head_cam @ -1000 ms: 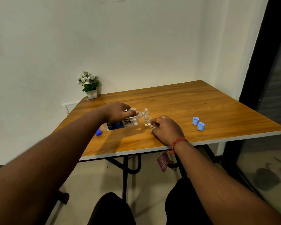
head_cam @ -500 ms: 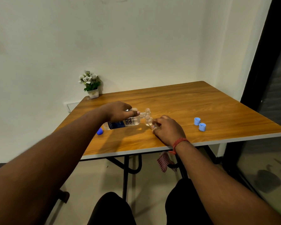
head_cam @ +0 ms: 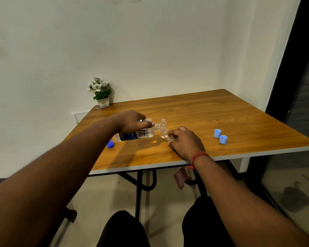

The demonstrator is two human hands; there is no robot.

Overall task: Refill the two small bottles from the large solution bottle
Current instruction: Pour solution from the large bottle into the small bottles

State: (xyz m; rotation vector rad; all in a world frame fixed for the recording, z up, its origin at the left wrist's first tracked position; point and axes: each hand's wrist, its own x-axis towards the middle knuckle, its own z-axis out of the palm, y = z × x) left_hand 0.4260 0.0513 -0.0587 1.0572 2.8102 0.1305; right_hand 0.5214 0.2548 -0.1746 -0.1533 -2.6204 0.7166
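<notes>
— Hands first: what has each got?

— Left hand (head_cam: 132, 122) is curled over the big bottle (head_cam: 136, 135), thumb stretched along its shoulder toward the neck. The bottle lies nearly level above the table (head_cam: 194, 111), base to the left, uncapped mouth to the right. It has a blue and white label and clear liquid inside.

— And the right hand (head_cam: 185, 141)?

— Its fingers are wrapped round a small bottle (head_cam: 164, 133), clear and uncapped, held low at the tabletop and leaning left so its mouth meets the big bottle's mouth. The hand hides the lower part, so I cannot tell whether its base touches the wood. A red thread band (head_cam: 197, 156) sits on that wrist.

— Where is the other small bottle (head_cam: 163, 123)?

— Standing upright just behind the two mouths, also open. Whether it touches them I cannot tell.

— Caps?

— Two pale blue caps (head_cam: 220, 136) lie side by side well to the right, near the front edge. A darker blue cap (head_cam: 110, 144) lies on the wood to the left, just beside the big bottle's base and partly behind the left forearm.

— Anything else on the table?

— A small white pot of white flowers (head_cam: 100, 91) at the far left corner, against the wall.
</notes>
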